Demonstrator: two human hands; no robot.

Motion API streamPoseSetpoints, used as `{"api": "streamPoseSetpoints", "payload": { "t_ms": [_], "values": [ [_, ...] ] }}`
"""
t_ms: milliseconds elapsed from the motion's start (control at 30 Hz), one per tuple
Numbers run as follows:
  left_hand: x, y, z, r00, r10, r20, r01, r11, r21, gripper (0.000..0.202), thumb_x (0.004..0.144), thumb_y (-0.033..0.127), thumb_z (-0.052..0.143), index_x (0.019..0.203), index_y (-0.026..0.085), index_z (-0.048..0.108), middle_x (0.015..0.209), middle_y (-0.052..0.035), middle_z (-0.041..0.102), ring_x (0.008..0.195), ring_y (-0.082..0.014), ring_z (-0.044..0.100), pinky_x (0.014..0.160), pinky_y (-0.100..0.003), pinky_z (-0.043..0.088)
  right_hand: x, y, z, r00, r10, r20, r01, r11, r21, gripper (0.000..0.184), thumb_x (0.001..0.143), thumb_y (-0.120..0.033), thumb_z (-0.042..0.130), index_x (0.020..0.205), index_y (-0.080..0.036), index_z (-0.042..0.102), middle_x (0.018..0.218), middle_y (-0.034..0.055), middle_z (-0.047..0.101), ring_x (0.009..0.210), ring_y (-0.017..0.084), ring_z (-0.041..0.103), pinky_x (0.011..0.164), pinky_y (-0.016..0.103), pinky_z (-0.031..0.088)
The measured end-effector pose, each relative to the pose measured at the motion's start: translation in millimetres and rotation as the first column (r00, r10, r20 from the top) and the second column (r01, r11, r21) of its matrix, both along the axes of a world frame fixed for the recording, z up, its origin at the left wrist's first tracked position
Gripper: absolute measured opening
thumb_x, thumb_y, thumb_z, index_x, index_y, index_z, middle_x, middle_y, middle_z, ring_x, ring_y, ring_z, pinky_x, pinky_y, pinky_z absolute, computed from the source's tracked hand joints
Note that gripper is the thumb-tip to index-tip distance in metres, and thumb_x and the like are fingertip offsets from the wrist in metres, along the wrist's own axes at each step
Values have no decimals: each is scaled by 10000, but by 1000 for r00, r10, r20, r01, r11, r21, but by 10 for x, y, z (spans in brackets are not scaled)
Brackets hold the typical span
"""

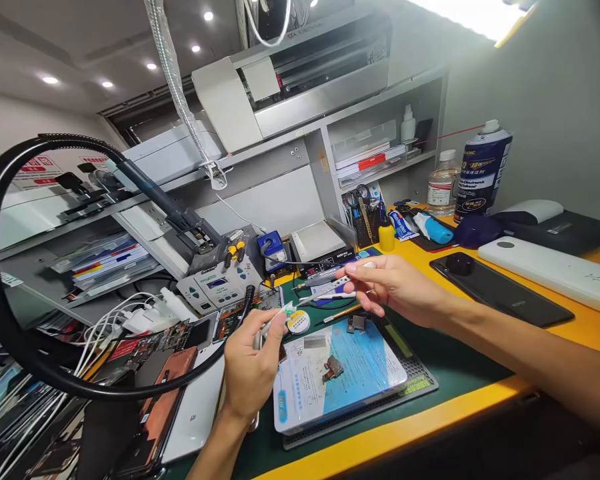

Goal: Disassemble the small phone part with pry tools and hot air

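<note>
My left hand [253, 363] is closed, thumb against fingers, on a small white-and-green piece [290, 309] whose kind I cannot make out. My right hand [387, 287] is closed around a slim white pen-like tool [336, 296], its thin tip pointing left toward that piece. Below both hands lies a blue-and-white flat package [313, 393], with a small metal part with a brown flex cable [334, 367] on top. Another dark small part [357, 323] sits at its back edge. A round yellow-and-white tin [299, 323] stands just behind my left fingertips.
A black hose [145, 393] loops across the left side above phones and loose boards. At the back stand a grey rework station [225, 283] and a yellow-capped bottle [387, 235]. To the right are a black phone [500, 288], a white power bank [555, 272] and a spray can [483, 173].
</note>
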State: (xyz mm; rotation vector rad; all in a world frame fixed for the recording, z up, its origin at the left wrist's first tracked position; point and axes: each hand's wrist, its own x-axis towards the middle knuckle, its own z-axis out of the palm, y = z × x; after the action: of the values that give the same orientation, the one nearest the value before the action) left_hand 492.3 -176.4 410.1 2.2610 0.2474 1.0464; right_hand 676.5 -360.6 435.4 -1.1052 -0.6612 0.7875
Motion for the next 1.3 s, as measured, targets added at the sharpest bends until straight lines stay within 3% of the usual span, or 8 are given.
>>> {"api": "streamPoseSetpoints", "payload": {
  "t_ms": [200, 433, 667, 1067, 1300],
  "values": [
    [25, 205, 29, 990, 136, 43, -134, 991, -29, 198, 895, 373, 665, 930, 209, 769, 865, -17, 651, 860, -162, 591, 821, -272, 449, 210, -52, 83, 964, -259, -68, 264, 961, 80, 148, 913, -182, 613, 952, -99, 730, 752, 37, 654, 460, 62, 539, 342, 152, 407],
    [102, 309, -41, 982, 130, -140, -145, 984, -103, 246, 838, 419, 679, 882, 195, 772, 889, -45, 725, 863, -202, 655, 816, -310, 482, 380, -74, 102, 853, -512, -95, 520, 849, 91, 105, 875, -73, 588, 928, -116, 668, 778, 54, 678, 494, 82, 592, 345, 156, 415],
    [96, 449, -12, 952, 183, -247, -222, 965, -142, 225, 849, 379, 682, 869, 162, 739, 848, -41, 734, 802, -197, 664, 805, -343, 501, 367, -37, 63, 856, -517, -24, 517, 854, 57, 102, 865, -75, 606, 947, -89, 664, 758, 70, 681, 487, 102, 590, 332, 174, 409],
    [176, 664, -70, 915, 56, -401, -162, 958, -235, 226, 949, 349, 629, 991, 130, 662, 962, -36, 693, 887, -176, 676, 842, -390, 570, 384, -23, 39, 856, -516, 7, 515, 855, 61, 94, 866, -79, 593, 937, -100, 651, 750, 60, 671, 481, 96, 581, 331, 173, 401],
    [335, 608, 66, 847, -54, -528, -97, 962, -254, 259, 957, 381, 612, 1015, 133, 659, 980, -45, 688, 862, -166, 670, 785, -359, 577, 419, -6, 2, 859, -511, 5, 510, 858, 57, 98, 860, -74, 595, 934, -102, 652, 753, 58, 676, 472, 90, 584, 331, 175, 409]
  ]
}}
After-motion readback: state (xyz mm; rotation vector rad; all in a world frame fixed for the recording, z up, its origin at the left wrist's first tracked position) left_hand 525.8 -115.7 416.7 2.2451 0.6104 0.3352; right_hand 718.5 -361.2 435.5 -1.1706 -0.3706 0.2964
